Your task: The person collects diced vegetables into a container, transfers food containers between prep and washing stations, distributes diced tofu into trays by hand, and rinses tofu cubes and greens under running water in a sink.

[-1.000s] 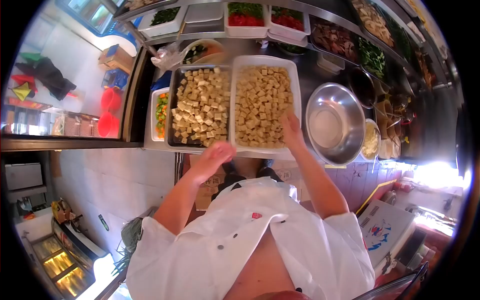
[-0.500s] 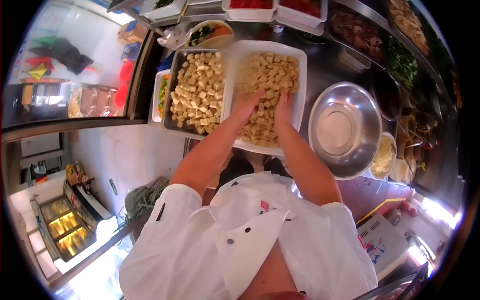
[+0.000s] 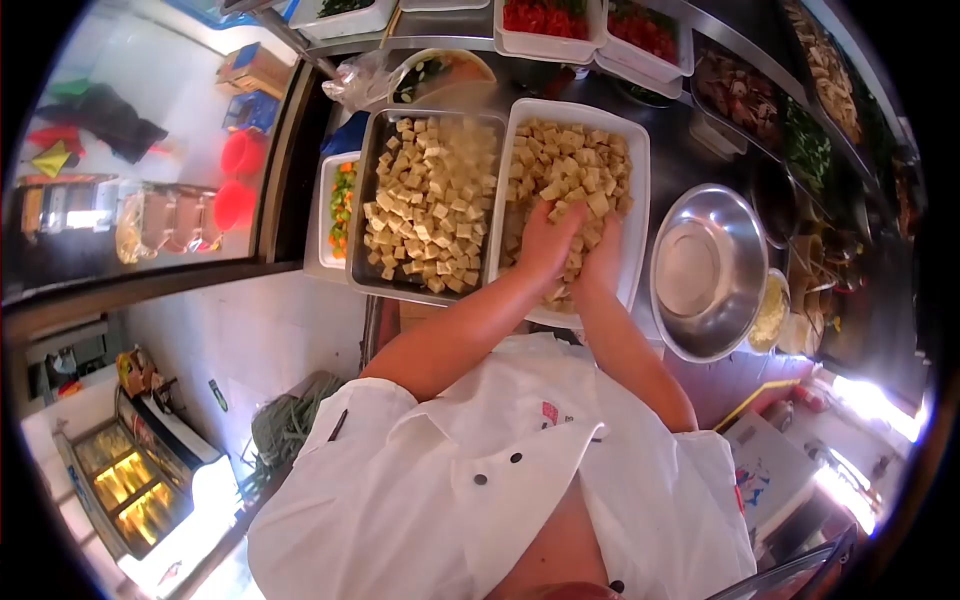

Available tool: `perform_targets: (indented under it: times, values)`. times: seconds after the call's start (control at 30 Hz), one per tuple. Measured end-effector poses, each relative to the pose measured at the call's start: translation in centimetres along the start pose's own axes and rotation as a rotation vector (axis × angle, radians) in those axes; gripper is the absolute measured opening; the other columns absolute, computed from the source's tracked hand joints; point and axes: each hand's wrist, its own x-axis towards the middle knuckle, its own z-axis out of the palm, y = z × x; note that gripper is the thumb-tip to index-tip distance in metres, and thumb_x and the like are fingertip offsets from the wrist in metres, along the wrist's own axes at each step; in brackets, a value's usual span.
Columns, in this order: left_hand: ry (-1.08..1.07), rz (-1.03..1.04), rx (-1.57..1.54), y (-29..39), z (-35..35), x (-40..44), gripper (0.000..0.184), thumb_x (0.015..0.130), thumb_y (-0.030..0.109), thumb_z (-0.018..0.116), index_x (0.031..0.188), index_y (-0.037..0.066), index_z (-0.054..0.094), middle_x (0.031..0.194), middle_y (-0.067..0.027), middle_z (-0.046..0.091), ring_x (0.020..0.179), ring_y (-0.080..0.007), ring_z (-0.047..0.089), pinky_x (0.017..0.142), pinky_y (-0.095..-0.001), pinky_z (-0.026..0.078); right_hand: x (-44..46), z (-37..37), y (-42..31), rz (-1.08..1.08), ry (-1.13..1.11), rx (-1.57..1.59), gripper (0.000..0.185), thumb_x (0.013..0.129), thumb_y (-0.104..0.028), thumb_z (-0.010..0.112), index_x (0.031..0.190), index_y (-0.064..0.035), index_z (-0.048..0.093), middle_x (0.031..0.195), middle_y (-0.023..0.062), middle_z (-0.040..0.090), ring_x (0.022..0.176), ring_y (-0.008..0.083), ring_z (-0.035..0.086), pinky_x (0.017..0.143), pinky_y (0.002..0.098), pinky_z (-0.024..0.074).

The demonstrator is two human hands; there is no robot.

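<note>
A white rectangular tray point(image 3: 638, 215) holds many pale, tofu-like cubes point(image 3: 568, 150). My left hand point(image 3: 548, 242) and my right hand point(image 3: 602, 258) are in it, cupped toward each other with a heap of cubes gathered between them. The fingertips are partly hidden among the cubes. Directly to the left, touching or nearly touching, is a dark metal tray point(image 3: 368, 240) with more of the same cubes point(image 3: 425, 215) spread in it. A hazy smear covers its upper right corner.
Right of the white tray stands a steel bowl point(image 3: 688, 265), with a container of pale shredded food point(image 3: 770, 312) beside it. Diced vegetables point(image 3: 342, 210) fill a small tray at far left. Tubs of red pieces point(image 3: 545, 18) line the raised back shelf.
My hands have drawn closer together, gathering cubes into a raised heap between them. The whole view has shifted, so the trays and bowl appear farther right and slightly lower.
</note>
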Motion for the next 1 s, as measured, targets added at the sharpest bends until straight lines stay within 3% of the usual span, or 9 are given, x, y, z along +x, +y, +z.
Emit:
perform_targets:
  times: [0.1, 0.2, 0.3, 0.37, 0.47, 0.57, 0.6, 0.83, 1.0]
  values:
    - [0.012, -0.11, 0.031, 3.7, -2.2, -0.9, 0.091, 0.084, 0.043, 0.076, 0.151, -0.001, 0.034, 0.135, -0.0189, 0.053, 0.119, -0.0268, 0.056, 0.098, -0.0388, 0.047, -3.7, 4.4, -0.1, -0.093, 0.136, -0.179, 0.055, 0.101, -0.04, 0.051, 0.143, -0.0063, 0.043, 0.134, 0.0114, 0.055, 0.123, 0.0254, 0.054, 0.101, 0.039, 0.047]
    - [0.071, -0.216, 0.137, 9.4, -6.0, -1.5, 0.102, 0.082, 0.046, 0.077, 0.157, 0.003, 0.023, 0.143, -0.0195, 0.047, 0.126, -0.0329, 0.051, 0.103, -0.0427, 0.044, -5.7, 9.9, 1.5, -0.121, 0.048, -0.218, 0.056, 0.101, -0.042, 0.05, 0.144, -0.0065, 0.043, 0.136, 0.0131, 0.052, 0.121, 0.0259, 0.054, 0.101, 0.0391, 0.0464]
    - [0.092, -0.177, 0.078, 13.9, -10.1, -1.0, 0.101, 0.081, 0.047, 0.077, 0.157, 0.004, 0.025, 0.143, -0.0196, 0.047, 0.127, -0.0351, 0.051, 0.104, -0.0454, 0.042, -5.4, 14.2, 4.9, 0.062, -0.058, -0.168, 0.059, 0.101, -0.047, 0.048, 0.145, -0.0073, 0.043, 0.139, 0.0142, 0.049, 0.122, 0.0275, 0.053, 0.102, 0.0394, 0.045]
    - [0.271, -0.193, 0.262, 15.8, -12.7, -0.2, 0.082, 0.088, 0.047, 0.069, 0.153, 0.007, 0.037, 0.121, -0.016, 0.059, 0.089, -0.0217, 0.061, 0.075, -0.0341, 0.054, -4.1, 15.8, 8.4, 0.147, -0.037, -0.291, 0.061, 0.101, -0.047, 0.046, 0.148, -0.0086, 0.041, 0.143, 0.0149, 0.047, 0.126, 0.0291, 0.05, 0.103, 0.0405, 0.044]
    - [0.127, -0.117, 0.24, 13.7, -20.9, 5.2, 0.075, 0.091, 0.047, 0.066, 0.15, 0.009, 0.041, 0.134, -0.0198, 0.054, 0.105, -0.0287, 0.062, 0.088, -0.0395, 0.053, -1.1, 17.3, 13.5, 0.241, -0.029, -0.322, 0.064, 0.102, -0.048, 0.045, 0.152, -0.0097, 0.036, 0.148, 0.0156, 0.044, 0.13, 0.0314, 0.047, 0.105, 0.0427, 0.0426]
    - [0.089, 0.116, 0.758, 12.9, -25.0, 8.2, 0.069, 0.092, 0.049, 0.063, 0.148, 0.011, 0.046, 0.14, -0.0223, 0.051, 0.121, -0.0361, 0.056, 0.101, -0.0438, 0.045, 0.2, 18.2, 13.9, 0.331, 0.006, -0.479, 0.066, 0.102, -0.045, 0.046, 0.155, -0.0096, 0.032, 0.152, 0.0168, 0.041, 0.132, 0.0329, 0.046, 0.107, 0.044, 0.0415]
    - [0.188, 0.223, 1.106, 12.3, -25.3, 8.1, 0.065, 0.095, 0.05, 0.06, 0.147, 0.013, 0.049, 0.143, -0.0246, 0.048, 0.132, -0.0413, 0.045, 0.109, -0.0482, 0.037, 0.3, 17.8, 13.8, 0.331, -0.005, -0.553, 0.067, 0.101, -0.044, 0.047, 0.156, -0.0091, 0.031, 0.153, 0.0172, 0.04, 0.133, 0.0332, 0.045, 0.107, 0.0441, 0.0413]
    - [0.176, 0.765, 1.595, 8.8, -26.1, 3.7, 0.056, 0.097, 0.033, 0.06, 0.148, 0.015, 0.047, 0.151, -0.029, 0.035, 0.138, -0.0482, 0.035, 0.112, -0.0561, 0.03, -3.6, 14.6, 11.2, 0.325, -0.299, -0.838, 0.074, 0.094, -0.031, 0.058, 0.156, -0.0039, 0.028, 0.16, 0.0185, 0.027, 0.141, 0.033, 0.037, 0.107, 0.0437, 0.0413]
    - [0.073, 0.713, 1.717, 7.4, -27.6, -0.5, 0.062, 0.092, 0.033, 0.065, 0.149, 0.015, 0.046, 0.159, -0.0229, 0.028, 0.147, -0.0507, 0.021, 0.113, -0.0645, 0.023, -6.8, 11.8, 7.1, 0.476, -0.388, -0.74, 0.068, 0.094, -0.034, 0.062, 0.151, -0.0038, 0.041, 0.153, 0.0145, 0.041, 0.139, 0.0239, 0.042, 0.11, 0.036, 0.0381]
